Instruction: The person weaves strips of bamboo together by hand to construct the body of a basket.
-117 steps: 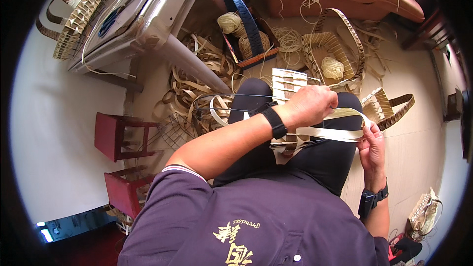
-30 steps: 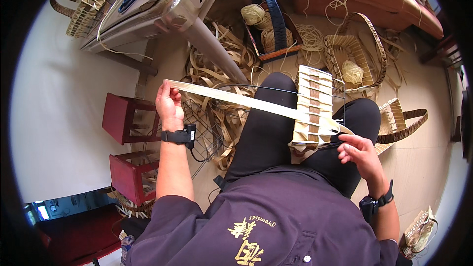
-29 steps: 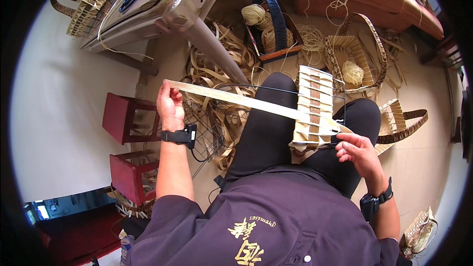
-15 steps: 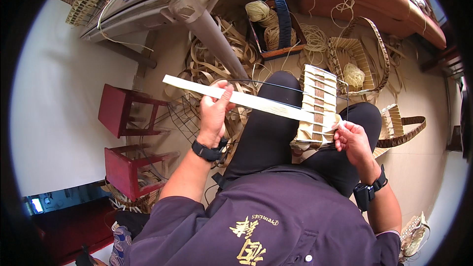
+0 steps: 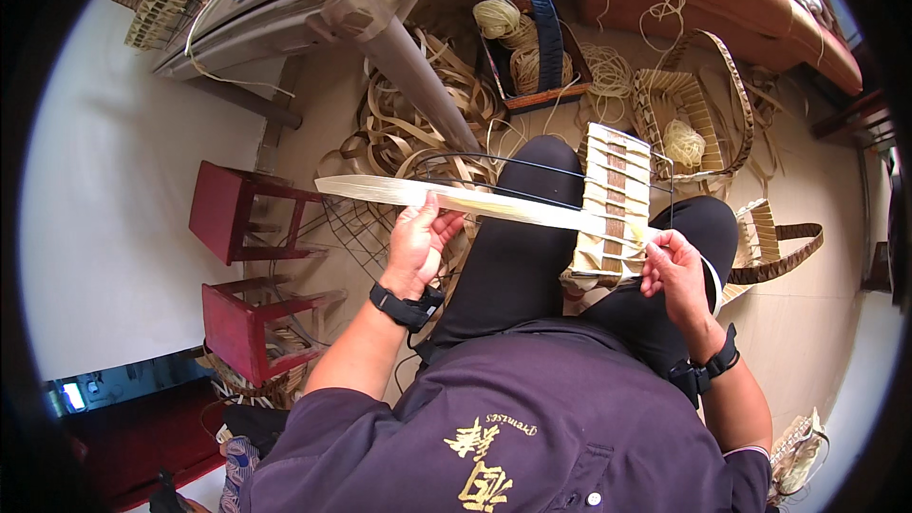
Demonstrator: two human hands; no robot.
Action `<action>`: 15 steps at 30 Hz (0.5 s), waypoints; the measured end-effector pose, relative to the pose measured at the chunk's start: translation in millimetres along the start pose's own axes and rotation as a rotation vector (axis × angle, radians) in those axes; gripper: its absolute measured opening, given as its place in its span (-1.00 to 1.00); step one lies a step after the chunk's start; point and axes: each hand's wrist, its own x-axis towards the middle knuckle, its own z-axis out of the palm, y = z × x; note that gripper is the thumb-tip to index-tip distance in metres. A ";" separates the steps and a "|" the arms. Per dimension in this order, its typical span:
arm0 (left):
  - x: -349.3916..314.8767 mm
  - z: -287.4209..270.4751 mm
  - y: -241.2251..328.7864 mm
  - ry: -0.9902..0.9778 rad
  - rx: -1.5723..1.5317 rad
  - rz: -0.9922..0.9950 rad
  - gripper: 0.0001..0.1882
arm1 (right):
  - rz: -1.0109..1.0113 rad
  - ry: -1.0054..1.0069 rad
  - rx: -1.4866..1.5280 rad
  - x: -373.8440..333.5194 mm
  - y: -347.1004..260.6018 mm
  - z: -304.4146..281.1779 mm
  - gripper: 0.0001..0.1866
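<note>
A flat pale strip (image 5: 518,208) runs across my lap. My left hand (image 5: 420,242) holds it near its left end, thumb on top and fingers beneath. The strip passes onto a woven panel (image 5: 616,166) of cream bands with a brown band down the middle. This panel is part of a black wire frame (image 5: 532,168) resting over my thighs. At the panel's lower right, my right hand (image 5: 676,275) pinches the strip, with fingertips closed on it. A pale curved length (image 5: 713,285) shows beyond my right wrist.
Loose tan strips (image 5: 427,95) lie heaped under the grey table's leg (image 5: 418,85). Ahead stands a basket with cord balls (image 5: 537,62). Handled baskets (image 5: 698,119) are to the right, red stools (image 5: 237,214) to the left. A brown sofa (image 5: 722,9) stands at the far side.
My left hand has shifted slightly lower and changed its hold, and the strip's left end has dropped. A pale curved length now shows beside my right hand.
</note>
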 end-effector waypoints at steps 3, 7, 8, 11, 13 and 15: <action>11.6 -30.3 -6.9 -0.050 -0.131 0.029 -0.72 | -0.008 0.015 -0.027 -1.8 -2.1 4.8 -0.88; 20.9 -50.1 -12.6 -0.085 -0.329 0.030 -0.77 | 0.011 0.021 -0.009 -3.3 -6.5 8.0 -0.89; 23.0 -52.2 -12.7 -0.139 -0.349 0.047 -0.76 | 0.015 0.027 -0.020 -3.3 -6.7 8.3 -0.90; 25.8 -53.6 -8.5 -0.203 -0.371 0.086 -0.77 | 0.016 0.037 -0.051 -3.3 -5.7 8.5 -0.91; 25.9 -53.8 -4.9 -0.212 -0.372 0.109 -0.78 | 0.012 0.039 -0.072 -3.3 -4.8 8.3 -0.91; 25.9 -54.4 -2.2 -0.237 -0.358 0.108 -0.78 | 0.007 0.039 -0.085 -3.7 -4.6 7.9 -0.91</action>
